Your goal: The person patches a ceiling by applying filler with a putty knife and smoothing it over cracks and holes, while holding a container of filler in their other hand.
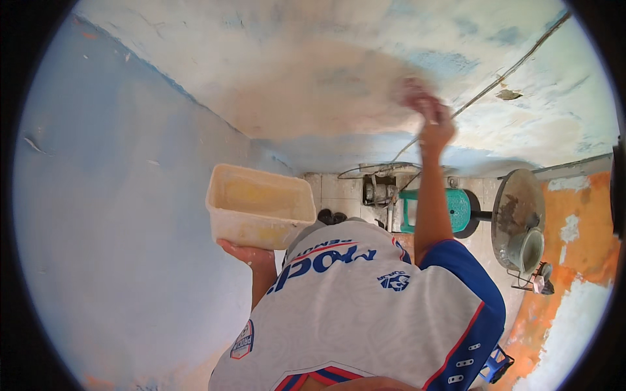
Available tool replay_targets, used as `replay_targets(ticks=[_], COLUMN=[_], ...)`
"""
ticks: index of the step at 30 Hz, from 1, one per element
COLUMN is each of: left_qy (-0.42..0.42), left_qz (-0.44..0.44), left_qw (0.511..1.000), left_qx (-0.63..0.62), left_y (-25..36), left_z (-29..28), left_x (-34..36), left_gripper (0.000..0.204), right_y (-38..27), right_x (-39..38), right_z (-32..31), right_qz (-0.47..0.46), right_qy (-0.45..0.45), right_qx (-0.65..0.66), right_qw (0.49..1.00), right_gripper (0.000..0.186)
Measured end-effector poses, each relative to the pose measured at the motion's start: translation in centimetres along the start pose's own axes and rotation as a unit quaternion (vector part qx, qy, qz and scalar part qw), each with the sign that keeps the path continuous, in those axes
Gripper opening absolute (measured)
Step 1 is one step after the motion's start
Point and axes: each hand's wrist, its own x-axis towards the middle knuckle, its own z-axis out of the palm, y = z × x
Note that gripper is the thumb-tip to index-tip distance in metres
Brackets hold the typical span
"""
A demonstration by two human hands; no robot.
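My left hand supports a pale rectangular plastic tub from beneath, its fingers mostly hidden under the base. Yellowish smears coat the inside of this tub, which is held close to the blue wall on the left. Stretched out ahead, my right hand is up against the patchy white and blue wall. Motion smears its fingers, and a reddish blur at their tips hides whether they hold anything. Around the right hand the wall surface looks beige and streaky.
A dark cable runs slantwise along the wall beside my right hand. Below stand a green plastic stool, a grey machine-like object and a round table bearing a bucket. An orange, patched wall rises at right.
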Motion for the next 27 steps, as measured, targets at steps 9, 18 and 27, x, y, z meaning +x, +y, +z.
replay_targets(ticks=[9, 18, 27], left_qy=[-0.006, 0.010, 0.026], left_qz=[-0.028, -0.031, -0.028], left_qw=[0.999, 0.999, 0.998], left_qx=[-0.037, -0.039, -0.045], left_y=[-1.4, -0.7, -0.5], left_z=[-1.9, -1.0, -2.6], left_x=[-0.5, 0.1, -0.8], left_gripper=[0.080, 0.078, 0.079], right_y=[-5.5, -2.1, -11.7], right_x=[-5.4, -5.2, -3.1], right_z=[3.1, 10.4, -0.5], right_qz=[-0.020, -0.066, 0.031], right_qy=[-0.119, -0.075, -0.049], right_qx=[0.048, -0.014, 0.147], right_qw=[0.992, 0.995, 0.987], right_gripper=[0.017, 0.013, 0.018])
